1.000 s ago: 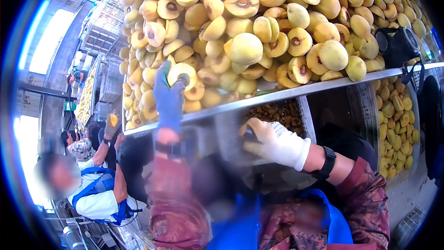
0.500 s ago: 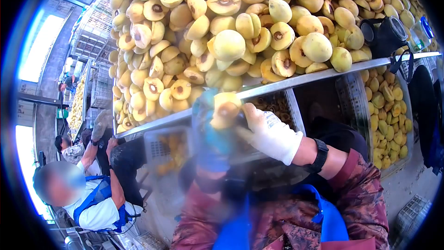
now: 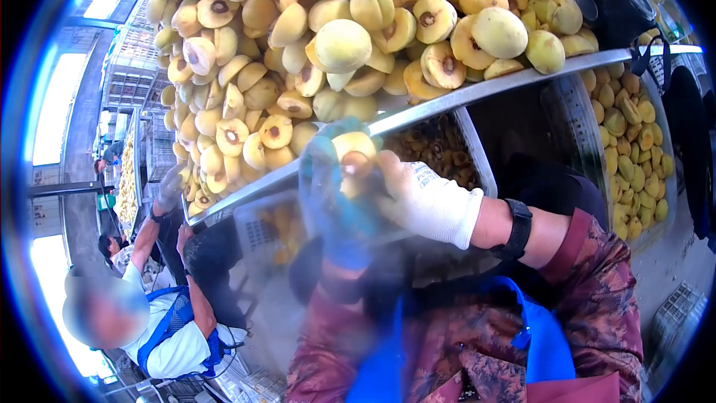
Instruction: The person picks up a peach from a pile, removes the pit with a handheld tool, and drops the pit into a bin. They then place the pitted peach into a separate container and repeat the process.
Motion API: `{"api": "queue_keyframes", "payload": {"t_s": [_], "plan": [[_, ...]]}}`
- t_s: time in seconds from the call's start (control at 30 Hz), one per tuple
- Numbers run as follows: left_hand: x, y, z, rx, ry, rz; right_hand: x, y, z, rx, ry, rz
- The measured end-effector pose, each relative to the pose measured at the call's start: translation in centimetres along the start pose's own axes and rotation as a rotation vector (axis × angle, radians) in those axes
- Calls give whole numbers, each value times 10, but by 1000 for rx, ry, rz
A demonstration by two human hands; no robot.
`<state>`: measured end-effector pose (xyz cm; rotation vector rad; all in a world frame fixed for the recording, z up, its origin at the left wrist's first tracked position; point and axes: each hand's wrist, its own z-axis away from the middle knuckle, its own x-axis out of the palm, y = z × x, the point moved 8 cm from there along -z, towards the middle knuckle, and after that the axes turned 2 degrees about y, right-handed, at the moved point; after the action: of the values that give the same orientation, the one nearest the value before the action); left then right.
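Observation:
In a blue-green glove, my left hand [image 3: 319,183] is closed around a cut yellow peach half [image 3: 352,148], its reddish hollow turned up toward me. Smear blurs this glove and the fruit's lower part. My right hand [image 3: 429,198], in a white knit glove, presses in from the right with its thumb at the peach's edge. Its fingers curl inward, and whatever they grip is hidden. Both hands are just in front of the metal table edge [image 3: 440,104]. Beyond the edge lies a large heap of halved peaches [image 3: 291,97], several with brown pits or hollows showing.
Below the edge are a crate of dark pits or scraps [image 3: 477,160], a pale crate [image 3: 250,231] with yellow pieces, and a crate of peach halves [image 3: 667,160]. A black respirator mask [image 3: 623,7] lies on the heap. A co-worker [image 3: 168,328] sits at left.
The view has shifted, so the heap appears higher and further left. My hands stay together at the peach half, still within the left glove's grip.

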<state>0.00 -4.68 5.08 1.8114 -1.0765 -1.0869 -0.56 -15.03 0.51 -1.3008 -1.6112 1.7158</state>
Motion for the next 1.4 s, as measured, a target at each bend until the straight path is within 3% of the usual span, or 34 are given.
{"api": "queue_keyframes", "payload": {"t_s": [0.17, 0.23, 0.27, 0.4, 0.5, 0.67, 0.8, 0.9, 1.1, 1.2, 1.33, 1.4], "plan": [[-11, -7, 3, -18, 64, -39, 14, 5, 2, 158, -106, -163], [-17, -22, 8, -203, 140, 219, 12, -4, 0, 208, -152, -232], [-19, -23, 11, -195, 166, 200, 10, -10, 7, 346, -297, -403], [-12, -22, 1, -212, 40, 373, 18, -7, 12, 413, -353, -633], [-4, -15, -3, -294, -125, 387, 16, -9, 14, 398, -349, -519], [4, -11, -7, -403, -291, 321, 25, -21, 23, 479, -460, -983], [8, -8, -6, -427, -289, 496, 32, -34, 33, 537, -622, -1368], [10, 3, -5, -298, -252, 581, 23, -45, 35, 617, -661, -1517], [14, -3, 7, -405, -185, 727, 29, -51, 44, 622, -781, -1724], [11, 3, 1, -411, -230, 586, 28, -45, 41, 635, -708, -1542], [10, 11, -5, -508, -400, 450, 27, -57, 43, 683, -766, -1700], [0, 10, -2, -458, -360, 386, 27, -63, 45, 653, -839, -1811]]}}
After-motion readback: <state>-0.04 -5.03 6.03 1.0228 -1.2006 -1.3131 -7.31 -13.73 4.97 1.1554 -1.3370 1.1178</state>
